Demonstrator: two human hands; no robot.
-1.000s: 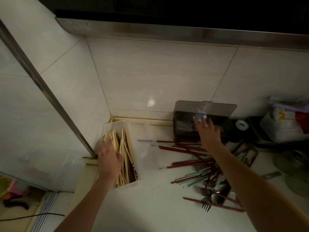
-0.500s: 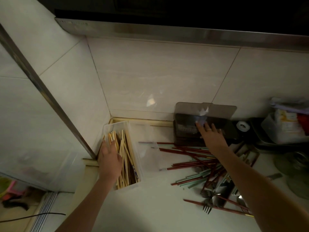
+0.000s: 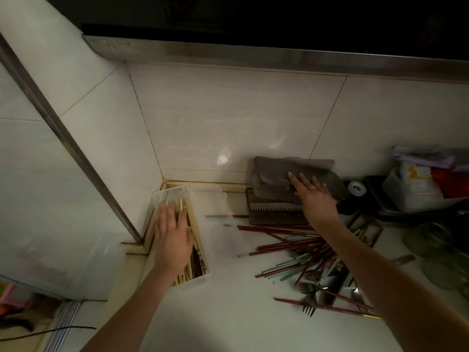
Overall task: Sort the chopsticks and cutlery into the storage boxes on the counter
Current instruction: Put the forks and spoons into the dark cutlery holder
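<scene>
A clear plastic box (image 3: 203, 207) stands in the counter's corner, holding pale wooden chopsticks (image 3: 183, 276). My left hand (image 3: 172, 237) lies flat on those chopsticks, fingers straight. A dark box (image 3: 276, 212) sits against the back wall; its smoky translucent lid (image 3: 274, 174) is tilted down over it. My right hand (image 3: 313, 196) presses on the lid with straight fingers. A loose heap of red and green chopsticks (image 3: 291, 250) lies on the counter, with forks (image 3: 311, 298) at its near end.
To the right are a white tape roll (image 3: 356, 189), a dark tray with a plastic container and packets (image 3: 416, 189), and glass lids (image 3: 436, 240). The clear box's lid (image 3: 223, 224) lies open beside it. The counter edge drops off at the left.
The dark box's lid has swung from upright down over the box under my right hand. My left hand slid slightly forward along the chopsticks.
</scene>
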